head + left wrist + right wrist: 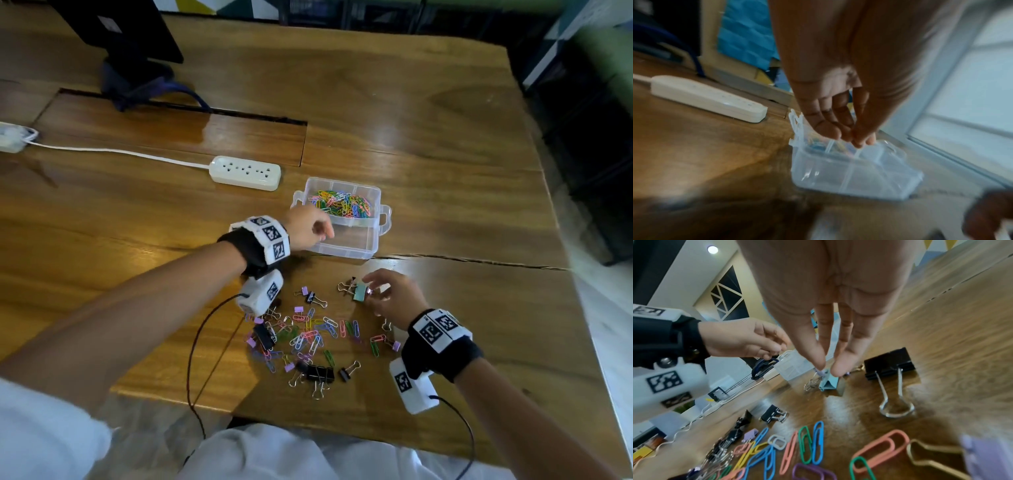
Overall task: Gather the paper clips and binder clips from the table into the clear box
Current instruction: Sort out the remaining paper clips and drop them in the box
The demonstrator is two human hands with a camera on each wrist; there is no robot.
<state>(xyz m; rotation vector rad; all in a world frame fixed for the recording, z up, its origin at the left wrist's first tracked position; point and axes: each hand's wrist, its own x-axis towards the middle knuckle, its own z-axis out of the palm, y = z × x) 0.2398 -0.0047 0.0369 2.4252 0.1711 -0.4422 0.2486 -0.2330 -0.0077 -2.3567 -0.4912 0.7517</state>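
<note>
The clear box (pixel 356 245) stands open mid-table, its far compartment full of coloured paper clips (pixel 342 204). My left hand (pixel 322 233) hovers over the box's (pixel 849 175) left side, fingertips (pixel 859 139) bunched and pointing down; blur hides whether anything is between them. Nearer me lies a pile of paper clips and binder clips (pixel 308 335). My right hand (pixel 373 291) is at the pile's far edge. Its thumb and forefinger pinch a small lilac binder clip (pixel 821 371) right beside a teal binder clip (pixel 828 383) on the wood.
A white power strip (pixel 245 173) with its cord lies left of the box. A dark bag and stand (pixel 137 75) sit at the far left. A large black binder clip (pixel 890 363) lies right of my right fingertips. The table's right edge (pixel 561 267) is close.
</note>
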